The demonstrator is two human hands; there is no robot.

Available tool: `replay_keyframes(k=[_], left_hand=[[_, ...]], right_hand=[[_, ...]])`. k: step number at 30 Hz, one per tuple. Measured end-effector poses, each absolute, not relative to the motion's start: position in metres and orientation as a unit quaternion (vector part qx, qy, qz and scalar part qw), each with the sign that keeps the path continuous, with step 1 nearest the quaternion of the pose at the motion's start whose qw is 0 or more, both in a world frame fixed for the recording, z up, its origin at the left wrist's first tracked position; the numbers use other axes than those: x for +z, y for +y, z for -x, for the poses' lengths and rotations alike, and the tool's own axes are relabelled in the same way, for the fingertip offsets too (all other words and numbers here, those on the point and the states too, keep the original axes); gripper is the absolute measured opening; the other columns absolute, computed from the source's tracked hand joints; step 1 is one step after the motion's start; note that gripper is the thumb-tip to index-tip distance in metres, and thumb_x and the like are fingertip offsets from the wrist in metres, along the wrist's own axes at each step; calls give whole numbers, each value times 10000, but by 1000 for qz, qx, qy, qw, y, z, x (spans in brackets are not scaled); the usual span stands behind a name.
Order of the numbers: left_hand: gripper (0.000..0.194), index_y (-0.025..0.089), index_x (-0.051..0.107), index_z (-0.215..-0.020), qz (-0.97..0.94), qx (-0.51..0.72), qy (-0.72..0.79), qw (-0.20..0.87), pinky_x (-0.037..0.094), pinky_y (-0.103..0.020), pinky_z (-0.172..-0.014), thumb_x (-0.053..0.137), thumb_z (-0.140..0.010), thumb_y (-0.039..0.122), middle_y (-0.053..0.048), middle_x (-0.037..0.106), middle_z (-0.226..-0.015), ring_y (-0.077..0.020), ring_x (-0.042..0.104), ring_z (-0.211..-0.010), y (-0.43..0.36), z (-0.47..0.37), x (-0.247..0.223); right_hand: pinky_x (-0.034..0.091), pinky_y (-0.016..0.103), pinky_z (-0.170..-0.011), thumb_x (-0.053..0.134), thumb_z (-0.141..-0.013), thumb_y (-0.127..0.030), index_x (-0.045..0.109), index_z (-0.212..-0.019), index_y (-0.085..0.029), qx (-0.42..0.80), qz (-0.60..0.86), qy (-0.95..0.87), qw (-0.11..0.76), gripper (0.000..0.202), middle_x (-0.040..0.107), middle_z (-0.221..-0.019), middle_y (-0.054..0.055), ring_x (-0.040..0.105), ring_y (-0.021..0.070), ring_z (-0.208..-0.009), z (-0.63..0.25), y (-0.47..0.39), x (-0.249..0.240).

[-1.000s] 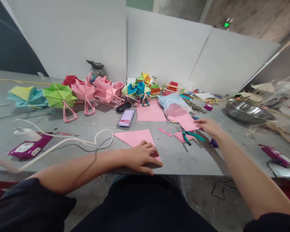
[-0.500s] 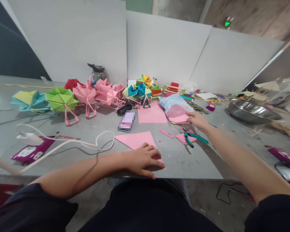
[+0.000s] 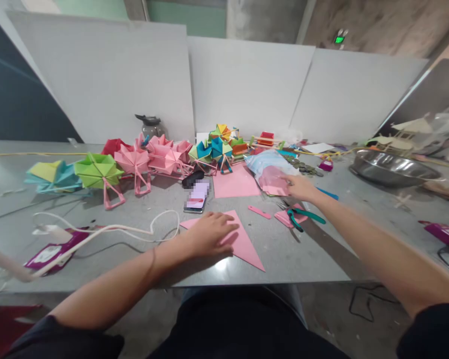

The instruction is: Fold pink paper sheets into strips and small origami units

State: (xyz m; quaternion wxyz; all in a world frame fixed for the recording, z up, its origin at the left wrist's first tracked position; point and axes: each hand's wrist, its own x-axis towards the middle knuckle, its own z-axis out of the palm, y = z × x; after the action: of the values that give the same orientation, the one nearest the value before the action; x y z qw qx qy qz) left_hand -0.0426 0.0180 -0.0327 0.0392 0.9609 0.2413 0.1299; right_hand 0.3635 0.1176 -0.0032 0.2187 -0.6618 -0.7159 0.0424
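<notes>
My left hand [image 3: 211,234] is over a pink paper triangle [image 3: 243,242] near the table's front edge, its fingers spread and holding nothing. My right hand [image 3: 299,188] reaches to the lower right edge of a clear bag [image 3: 267,168] with pink paper inside; its fingertips are pressed together there, and what they grip is too small to tell. A pink paper sheet [image 3: 234,182] lies just left of the bag. Nearer me, pliers with teal handles [image 3: 309,215] rest on folded pink paper [image 3: 284,218], beside a small pink strip [image 3: 259,212].
Folded paper models [image 3: 134,162] line the back left, before a glass pot [image 3: 151,128]. A phone [image 3: 198,196] lies mid-table. White cable and a purple power strip [image 3: 56,252] are at left, a metal bowl [image 3: 394,169] at right.
The camera view has shifted. My left hand has moved up and left over the triangle, uncovering its lower right corner. My right hand remains at the bag's edge.
</notes>
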Motion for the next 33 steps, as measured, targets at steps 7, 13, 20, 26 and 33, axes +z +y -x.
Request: replay_keyframes(k=[7,13,20,26,33], left_hand=[[267,200,793,-1014,-900,33,434,33,497,-389,-794,559,-1055,322,-135,786,-914,-304,737,-876,56,54,-23],[292,209,742,-1217,-909,64,410,39,516,-353,-839,568,-988,158,-99,791,-1000,-266,732,-961,64,61,-29],[461,163,711,-1274,-947,94,302,59,499,-419,-1009,713,-974,513,-153,750,-1238,-319,687,-1132,50,66,-17],[705,146,651,-1427,-938,61,328,92,447,-460,-1113,844,-850,502,-183,731,-1365,-366,654,-1274,45,65,-13],[797,223,497,-1585,-898,155,364,191,510,-450,-1053,762,-836,284,-153,719,-1396,-330,697,-1240,50,66,-28]], right_hand=[[542,382,-982,544,-1043,-318,800,-1231,-198,25,531,-833,152,340,823,-1231,121,760,288,-1133,-249,18,12],[526,415,-1005,674,-1020,-430,757,-1326,-169,67,473,-875,73,411,788,-1320,157,732,333,-1215,-189,-2,-6],[466,543,-1143,895,-815,-552,535,-1620,-193,120,483,-859,123,953,625,-1581,208,584,427,-1429,-191,5,-34],[496,518,-1076,903,-817,-440,577,-1594,-233,157,504,-841,121,867,683,-1511,175,621,404,-1345,-197,1,-32],[543,477,-1080,851,-759,-145,525,-1617,-267,270,497,-778,275,926,633,-1565,158,697,319,-1256,-196,1,-39]])
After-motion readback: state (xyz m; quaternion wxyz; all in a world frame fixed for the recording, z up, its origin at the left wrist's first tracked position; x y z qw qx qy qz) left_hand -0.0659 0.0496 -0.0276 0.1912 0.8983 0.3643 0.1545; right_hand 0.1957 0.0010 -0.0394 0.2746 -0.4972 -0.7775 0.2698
